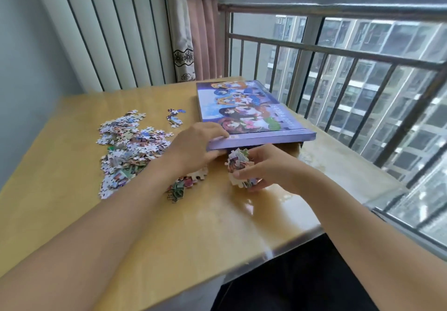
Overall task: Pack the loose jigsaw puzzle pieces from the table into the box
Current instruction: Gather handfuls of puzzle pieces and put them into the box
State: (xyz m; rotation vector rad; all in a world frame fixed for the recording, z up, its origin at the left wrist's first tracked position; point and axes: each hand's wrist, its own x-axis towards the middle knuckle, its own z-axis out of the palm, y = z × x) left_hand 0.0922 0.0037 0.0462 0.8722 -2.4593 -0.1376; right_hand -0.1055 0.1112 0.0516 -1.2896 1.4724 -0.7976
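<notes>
A purple puzzle box (pixel 244 110) with a cartoon picture on its lid lies on the wooden table (pixel 217 226) at the right. My left hand (pixel 193 146) grips the lid's near left corner and holds that edge lifted; brown cardboard of the box bottom shows under it. My right hand (pixel 266 168) holds a clump of puzzle pieces (pixel 239 165) right in front of the gap under the lid. A big heap of loose pieces (pixel 128 146) lies at the left. A few more pieces (pixel 186 185) sit under my left wrist.
A small cluster of pieces (pixel 175 117) lies apart toward the back. A metal railing (pixel 338 54) and window run along the table's right side. Curtains (pixel 193 44) hang behind the table. The table's near edge ends above my dark trousers (pixel 302 281).
</notes>
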